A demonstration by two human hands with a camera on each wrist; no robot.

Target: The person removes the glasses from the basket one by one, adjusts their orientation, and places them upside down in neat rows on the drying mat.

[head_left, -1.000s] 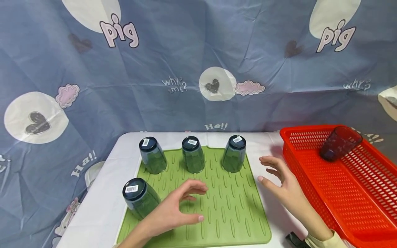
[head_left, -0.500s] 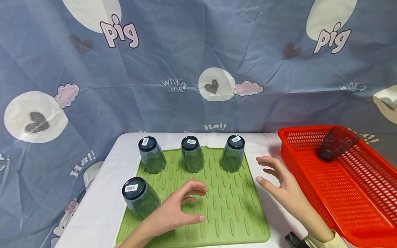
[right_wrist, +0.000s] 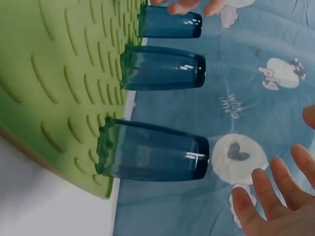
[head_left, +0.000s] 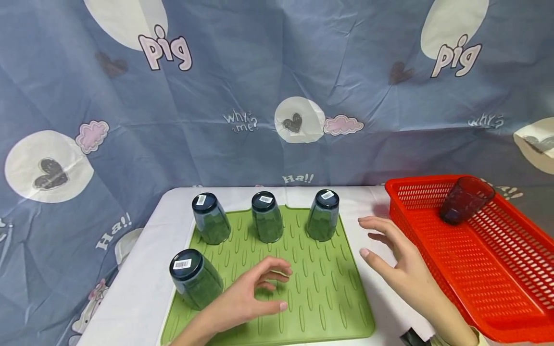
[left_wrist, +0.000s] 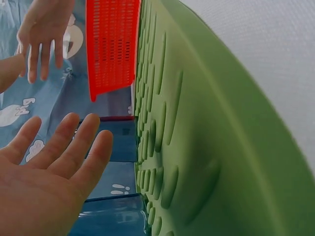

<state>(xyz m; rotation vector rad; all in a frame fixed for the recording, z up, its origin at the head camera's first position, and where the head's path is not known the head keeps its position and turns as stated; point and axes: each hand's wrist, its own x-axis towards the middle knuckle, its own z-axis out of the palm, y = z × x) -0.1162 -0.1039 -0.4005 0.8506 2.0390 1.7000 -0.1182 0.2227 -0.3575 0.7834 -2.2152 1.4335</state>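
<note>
Four dark blue glasses stand upside down on a green ribbed mat (head_left: pixel 320 293): three in a back row (head_left: pixel 210 218) (head_left: pixel 267 217) (head_left: pixel 323 215) and one at the front left (head_left: pixel 194 278). My left hand (head_left: pixel 277 286) hovers over the mat's middle, just right of the front glass, fingers loosely curled and holding nothing. My right hand (head_left: pixel 375 240) hovers over the white table between the mat and a red basket (head_left: pixel 489 283), fingers spread. The right wrist view shows the back-row glasses (right_wrist: pixel 152 150) (right_wrist: pixel 162 68) on their rims and my right fingertips (right_wrist: pixel 275 196).
A fifth dark glass (head_left: pixel 465 199) lies tilted in the far end of the red basket. The white table (head_left: pixel 143 269) ends close to the mat's left and front edges. A blue printed cloth (head_left: pixel 259 72) hangs behind. The left wrist view shows the mat (left_wrist: pixel 197 123) and the basket (left_wrist: pixel 113 44).
Both hands hover almost where they were; the left hand has sunk slightly toward the mat's front. The glasses have not moved.
</note>
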